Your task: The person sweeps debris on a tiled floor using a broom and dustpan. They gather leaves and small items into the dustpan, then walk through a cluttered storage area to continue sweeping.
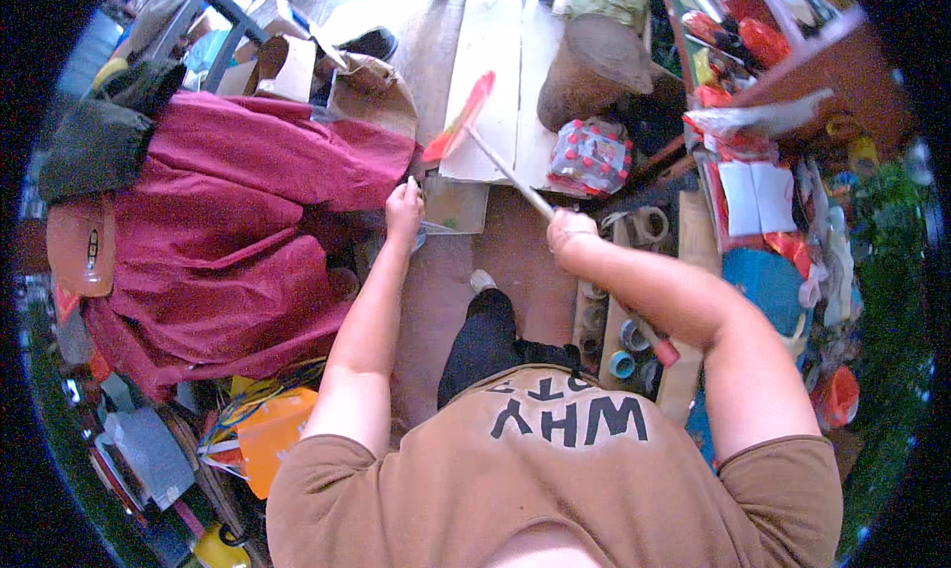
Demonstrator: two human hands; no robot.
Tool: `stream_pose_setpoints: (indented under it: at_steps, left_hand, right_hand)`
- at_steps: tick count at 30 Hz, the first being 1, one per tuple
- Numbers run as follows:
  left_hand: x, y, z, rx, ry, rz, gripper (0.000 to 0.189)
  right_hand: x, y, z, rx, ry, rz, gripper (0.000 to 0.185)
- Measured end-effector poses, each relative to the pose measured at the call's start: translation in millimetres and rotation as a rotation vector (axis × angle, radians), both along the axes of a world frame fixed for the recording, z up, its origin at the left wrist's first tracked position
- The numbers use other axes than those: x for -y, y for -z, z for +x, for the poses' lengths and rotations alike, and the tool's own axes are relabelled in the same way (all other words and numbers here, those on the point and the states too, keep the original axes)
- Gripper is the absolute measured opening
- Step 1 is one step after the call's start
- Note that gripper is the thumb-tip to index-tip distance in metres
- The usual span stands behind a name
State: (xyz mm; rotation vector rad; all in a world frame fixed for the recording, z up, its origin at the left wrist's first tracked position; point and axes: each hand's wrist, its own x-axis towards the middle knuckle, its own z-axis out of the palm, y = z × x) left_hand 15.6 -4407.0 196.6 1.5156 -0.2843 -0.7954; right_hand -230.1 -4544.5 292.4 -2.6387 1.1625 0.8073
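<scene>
My right hand [570, 232] grips the pale pole of a long-handled broom or squeegee [511, 173]. Its blurred red-orange head [462, 118] is over the white boards ahead of me, and the pole's red end [666, 352] shows beneath my right forearm. My left hand [405, 210] is by the right edge of a maroon cloth [245, 189], fingers curled. Something small and pale shows at its fingertips, but whether it is held cannot be told. Just beyond this hand is a pale, partly see-through panel or bin [457, 205] on the floor.
A shrink-wrapped pack of red-capped bottles [591, 157] sits right of the white boards [487, 63]. Behind it stands a brown cylindrical container [594, 66]. Tape rolls [622, 364] lie along the right. An orange box or sheet [271, 438] is at lower left; crowded shelves flank both sides.
</scene>
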Motion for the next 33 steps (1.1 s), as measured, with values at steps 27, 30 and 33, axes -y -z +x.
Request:
stream_pose_setpoints:
  at_steps: [27,30,33]
  left_hand:
    - [-201,45,-184,0.327,-0.147,0.425,0.042]
    - [-233,50,-194,0.318,-0.12,0.372,0.04]
    - [-262,58,-194,-0.048,-0.161,0.385,0.039]
  right_hand:
    - [-140,73,-233,-0.024,0.29,0.447,0.027]
    - [-112,129,-204,-0.241,-0.17,0.338,0.028]
    - [-102,172,-183,-0.314,-0.049,0.375,0.029]
